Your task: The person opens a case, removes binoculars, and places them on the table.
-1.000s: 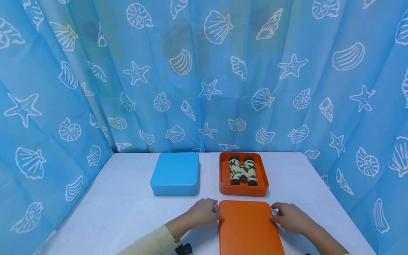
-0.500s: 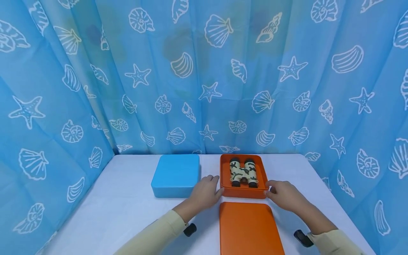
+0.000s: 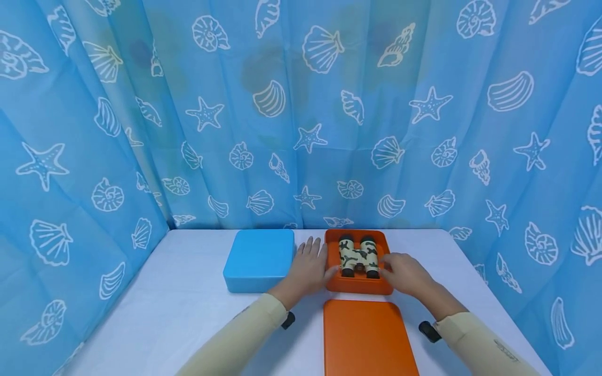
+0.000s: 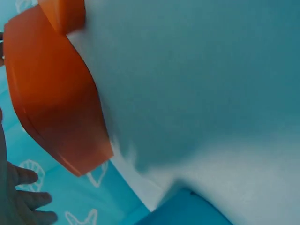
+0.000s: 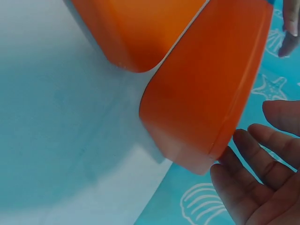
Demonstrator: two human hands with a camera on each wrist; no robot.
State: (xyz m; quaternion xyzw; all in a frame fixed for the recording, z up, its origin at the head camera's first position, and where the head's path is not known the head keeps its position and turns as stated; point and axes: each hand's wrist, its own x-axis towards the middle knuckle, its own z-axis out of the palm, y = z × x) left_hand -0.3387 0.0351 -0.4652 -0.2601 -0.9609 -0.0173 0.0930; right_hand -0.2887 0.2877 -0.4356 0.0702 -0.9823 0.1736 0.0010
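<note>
Binoculars (image 3: 359,256) in camouflage colours lie inside the orange box (image 3: 358,285), between the two hands. The left hand (image 3: 305,269) is at the box's left side, fingers spread; the right hand (image 3: 406,272), fingers loosely bent, is at the right rim, nearer them.

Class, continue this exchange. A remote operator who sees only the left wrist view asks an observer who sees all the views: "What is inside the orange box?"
Observer: The head view shows camouflage-patterned binoculars lying inside the orange box.
Operator: I can't make out the right hand. Where is it?
Observer: At the box's right side, with its fingertips at the rim.
Operator: I get only part of the blue box. Which side of the orange one is it on?
Observer: In the head view, it stands to the left.
</note>
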